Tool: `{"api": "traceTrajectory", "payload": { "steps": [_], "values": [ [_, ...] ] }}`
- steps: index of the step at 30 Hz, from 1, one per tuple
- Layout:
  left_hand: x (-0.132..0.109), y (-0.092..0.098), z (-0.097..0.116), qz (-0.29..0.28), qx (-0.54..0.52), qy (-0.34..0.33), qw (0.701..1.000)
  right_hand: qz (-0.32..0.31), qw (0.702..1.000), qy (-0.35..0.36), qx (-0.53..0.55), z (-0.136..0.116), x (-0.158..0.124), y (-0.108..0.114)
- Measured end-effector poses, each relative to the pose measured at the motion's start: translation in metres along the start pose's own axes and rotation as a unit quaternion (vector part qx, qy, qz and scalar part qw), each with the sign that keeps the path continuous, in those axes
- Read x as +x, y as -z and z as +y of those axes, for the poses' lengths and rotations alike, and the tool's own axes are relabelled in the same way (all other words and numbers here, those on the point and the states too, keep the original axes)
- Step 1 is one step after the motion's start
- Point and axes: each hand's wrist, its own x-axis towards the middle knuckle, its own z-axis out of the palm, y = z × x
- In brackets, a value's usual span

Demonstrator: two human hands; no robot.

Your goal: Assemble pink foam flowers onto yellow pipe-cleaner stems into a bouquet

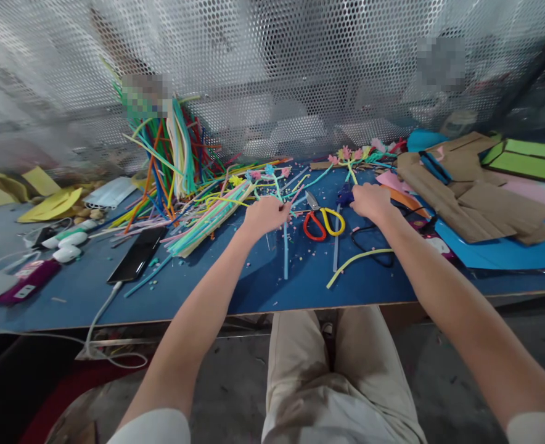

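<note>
My left hand is closed low over the table, its fingers pinched together. What they hold is hidden; a pale blue pipe cleaner shows just below them, and small blue and pink flower shapes lie just beyond. Closed fingers of my right hand are around the lower end of a yellow-green pipe cleaner stem, which points away toward pink and yellow flowers. Between my hands are scissors with one red and one yellow handle. A curved yellow pipe cleaner lies nearer to me.
Bundles of coloured pipe cleaners stand and lie at the left, near a phone on a charging cable. Brown cardboard pieces and coloured sheets are piled at the right. A perforated metal screen runs behind the blue table.
</note>
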Motion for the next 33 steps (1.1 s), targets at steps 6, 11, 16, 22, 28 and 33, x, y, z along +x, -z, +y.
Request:
{"api": "traceTrajectory", "payload": {
  "steps": [6, 11, 16, 22, 28, 33],
  "values": [
    [0.007, -0.005, -0.010, -0.019, 0.118, 0.012, 0.993, -0.014, 1.000, -0.001, 0.001, 0.001, 0.002, -0.001],
    [0.014, -0.002, -0.028, -0.027, 0.170, 0.070, 0.983, -0.019, 0.999, -0.023, 0.015, -0.001, 0.004, -0.002],
    [0.022, -0.001, -0.045, -0.072, 0.180, 0.085, 0.977, 0.014, 0.999, -0.038, 0.020, 0.001, 0.006, -0.008],
    [0.029, -0.003, -0.057, -0.049, 0.176, 0.111, 0.977, 0.079, 0.994, -0.030, 0.076, -0.004, 0.006, -0.007],
    [0.035, -0.004, -0.064, 0.001, 0.174, 0.131, 0.976, 0.188, 0.977, -0.027, 0.099, -0.006, -0.003, 0.008],
    [0.040, 0.001, -0.074, 0.069, 0.168, 0.167, 0.969, 0.259, 0.953, -0.049, 0.147, 0.002, -0.002, 0.015]
  ]
}}
